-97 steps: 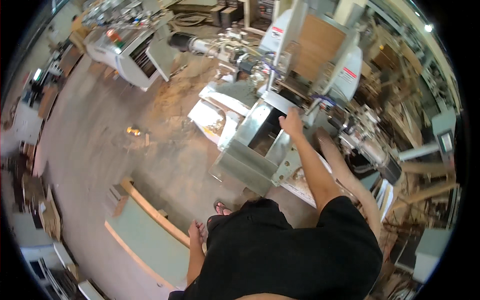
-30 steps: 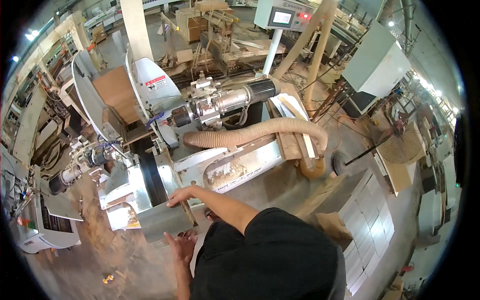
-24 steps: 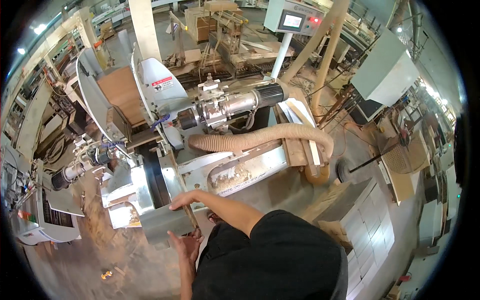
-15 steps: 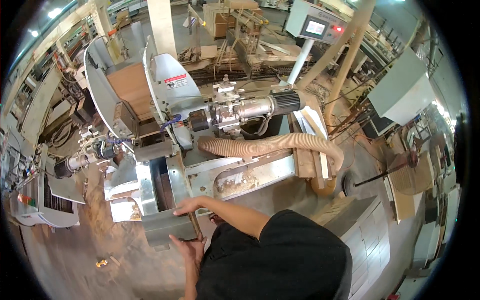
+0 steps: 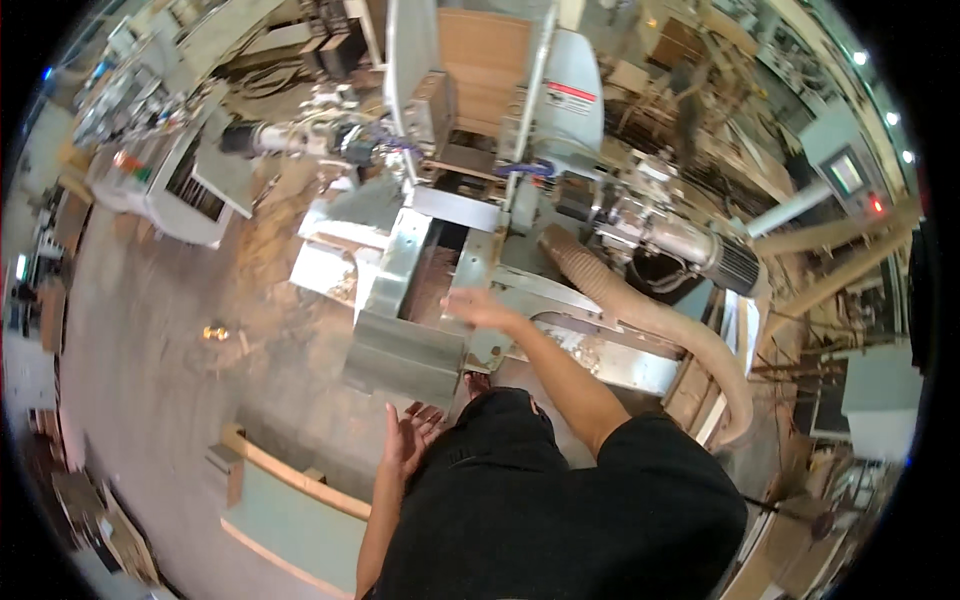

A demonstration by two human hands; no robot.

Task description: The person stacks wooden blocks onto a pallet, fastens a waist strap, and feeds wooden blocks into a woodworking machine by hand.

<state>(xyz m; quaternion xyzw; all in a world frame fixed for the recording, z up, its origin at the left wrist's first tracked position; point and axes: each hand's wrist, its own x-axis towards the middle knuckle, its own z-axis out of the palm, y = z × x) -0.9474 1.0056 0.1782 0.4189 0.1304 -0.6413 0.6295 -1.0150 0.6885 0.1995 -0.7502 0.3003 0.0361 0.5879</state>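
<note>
My right hand (image 5: 482,308) is stretched out over the near end of a woodworking machine's metal bed (image 5: 397,270). Its fingers are extended beside the right rail (image 5: 474,262), and nothing shows in them; whether they touch the rail I cannot tell. Lower down, my left hand (image 5: 408,440) is held up with its fingers spread and nothing in it. It is apart from the grey sloping metal plate (image 5: 405,355) at the front of the bed. Upright guards stand at the far end of the bed, with a brown panel (image 5: 485,65) between them.
A motor unit (image 5: 680,235) and a ribbed dust hose (image 5: 650,315) lie to the right. Another motor unit (image 5: 290,140) is at the left. A pale green panel with wooden edges (image 5: 290,520) stands at the lower left. A control screen (image 5: 846,172) is at the far right.
The view has swung left, so the machine sits further right. My left hand has come away from the grey plate's edge and spread. My right hand has shifted from the plate toward the right rail.
</note>
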